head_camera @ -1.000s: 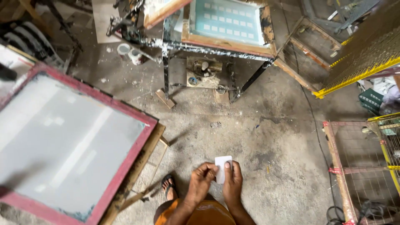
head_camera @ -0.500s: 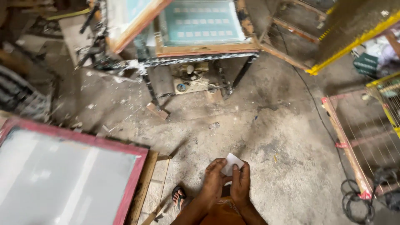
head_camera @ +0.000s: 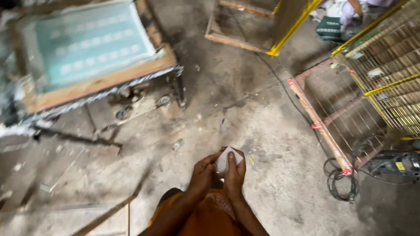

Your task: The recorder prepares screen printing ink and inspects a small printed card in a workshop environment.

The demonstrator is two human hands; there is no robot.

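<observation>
Both my hands are together at the bottom middle of the head view, above a grey concrete floor (head_camera: 262, 131). My left hand (head_camera: 202, 175) and my right hand (head_camera: 236, 172) both grip a small white piece of paper or card (head_camera: 224, 162), held between the fingers of the two. My orange garment (head_camera: 205, 218) fills the lower edge below the wrists.
A wooden-framed printing screen with teal mesh (head_camera: 87, 48) lies on a stained metal stand at upper left. Wire-mesh racks with yellow and red frames (head_camera: 372, 74) stand at right. A coiled black cable (head_camera: 341, 179) and a power tool (head_camera: 393, 164) lie at lower right.
The view has swung right: the red-framed screen at left has gone out of sight and the racks at right have come in. Both hands keep hold of the white piece.
</observation>
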